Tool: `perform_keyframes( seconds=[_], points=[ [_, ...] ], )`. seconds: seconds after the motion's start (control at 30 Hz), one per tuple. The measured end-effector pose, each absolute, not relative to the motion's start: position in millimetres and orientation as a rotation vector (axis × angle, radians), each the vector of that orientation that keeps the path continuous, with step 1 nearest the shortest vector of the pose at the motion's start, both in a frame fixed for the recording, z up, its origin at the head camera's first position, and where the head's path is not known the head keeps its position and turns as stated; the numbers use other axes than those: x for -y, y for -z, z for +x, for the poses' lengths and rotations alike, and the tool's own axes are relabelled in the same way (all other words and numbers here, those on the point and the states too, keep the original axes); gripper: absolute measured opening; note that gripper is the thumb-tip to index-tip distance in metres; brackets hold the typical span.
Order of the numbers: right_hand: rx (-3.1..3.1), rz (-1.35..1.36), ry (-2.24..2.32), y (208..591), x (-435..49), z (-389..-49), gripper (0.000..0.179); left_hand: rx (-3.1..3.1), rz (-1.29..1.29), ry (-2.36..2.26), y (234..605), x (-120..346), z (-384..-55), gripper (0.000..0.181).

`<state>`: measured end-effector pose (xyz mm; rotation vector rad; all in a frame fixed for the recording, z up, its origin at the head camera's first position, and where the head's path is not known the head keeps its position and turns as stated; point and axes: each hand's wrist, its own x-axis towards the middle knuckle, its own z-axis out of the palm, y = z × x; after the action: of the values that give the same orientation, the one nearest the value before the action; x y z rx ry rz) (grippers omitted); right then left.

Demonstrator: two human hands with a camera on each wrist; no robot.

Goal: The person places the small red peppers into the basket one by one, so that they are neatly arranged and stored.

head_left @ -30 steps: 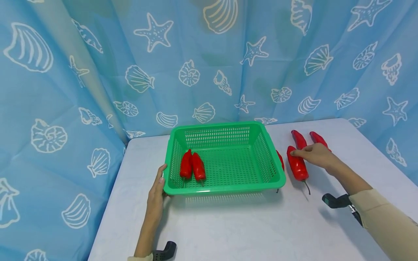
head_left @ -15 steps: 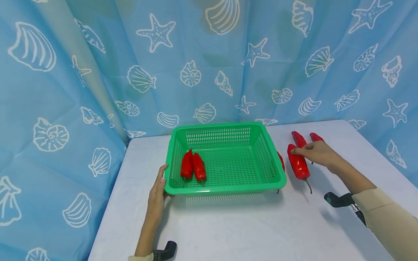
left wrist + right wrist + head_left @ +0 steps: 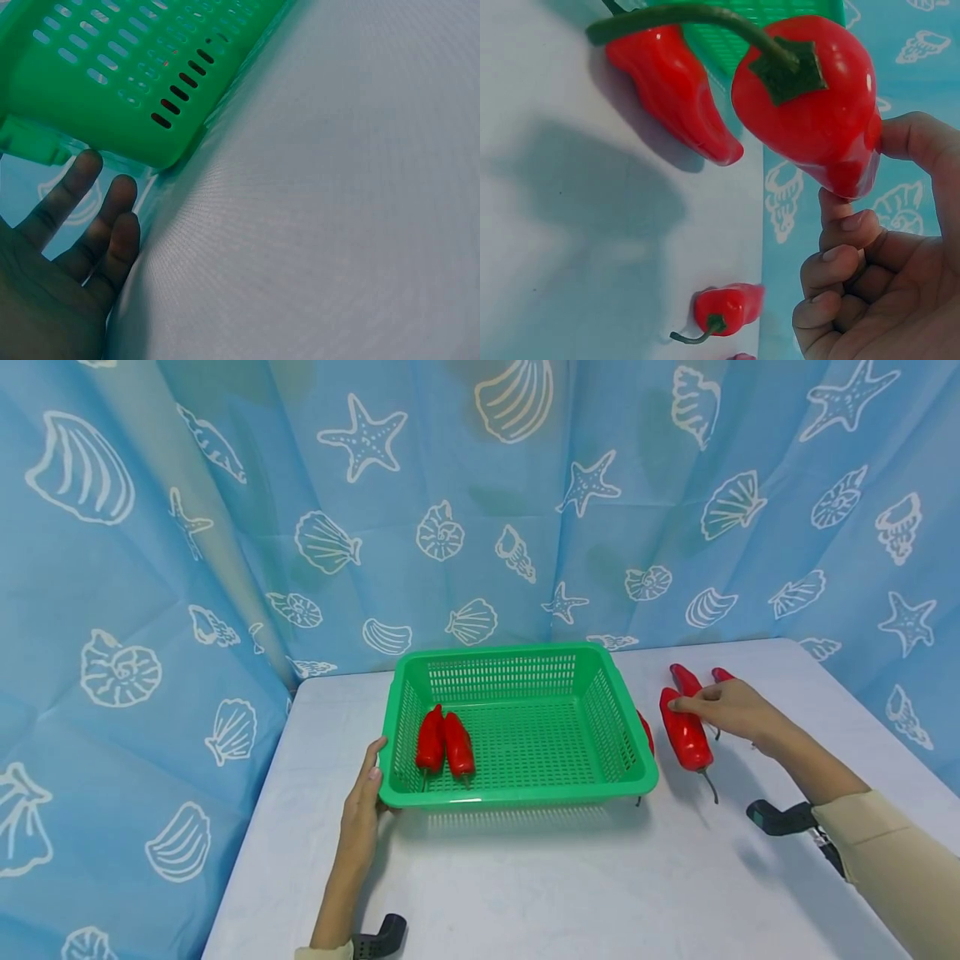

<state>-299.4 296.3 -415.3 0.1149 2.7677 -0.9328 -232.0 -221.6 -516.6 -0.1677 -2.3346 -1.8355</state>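
A blue shell-print curtain [image 3: 480, 510] is hanging behind the table's far and left edges. The white table [image 3: 570, 893] is carrying everything else. The green basket [image 3: 517, 797] is sitting near the middle of the table, closer to its far-left corner, with two red peppers [image 3: 444, 743] lying side by side against its left wall. The left hand [image 3: 360, 806] is resting at the basket's near-left corner, its grip released, straight fingers [image 3: 71, 187] touching the rim. To the right of the basket, toward the table's far-right corner, the right hand [image 3: 729, 706] is pinching the big pepper [image 3: 684, 737] at its tip, grip grasping it between thumb and fingers. Another pepper [image 3: 644, 728] is lying just beside the basket's right wall, and two more [image 3: 686, 678] are lying beyond the hand.
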Motion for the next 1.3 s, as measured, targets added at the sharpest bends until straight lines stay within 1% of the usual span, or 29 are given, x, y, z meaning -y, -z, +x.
perform_keyframes(
  seconds=[0.23, 0.7, 0.97, 1.2, 1.3],
  points=[
    [-2.786, 0.100, 0.911, 408.1, -292.6, -301.4, 0.078, 2.333, -0.176, 1.845, 513.5, 221.6, -232.0, 0.045],
    [-2.784, 0.067, 0.947, 395.7, -280.6, -300.3, 0.081, 2.333, -0.180, 1.822, 512.4, 223.1, -232.9, 0.046],
    [-2.774, 0.014, 1.007, 393.5, -270.9, -300.2, 0.073, 2.320, -0.186, 1.823, 513.8, 223.8, -233.3, 0.045],
    [-2.781, 0.023, 0.966, 392.7, -261.0, -300.6, 0.085, 2.320, -0.187, 1.819, 517.1, 223.1, -233.8, 0.045],
    [-2.793, 0.026, 0.936, 391.7, -256.7, -300.7, 0.083, 2.321, -0.191, 1.817, 517.4, 222.7, -234.5, 0.046]
  ],
)
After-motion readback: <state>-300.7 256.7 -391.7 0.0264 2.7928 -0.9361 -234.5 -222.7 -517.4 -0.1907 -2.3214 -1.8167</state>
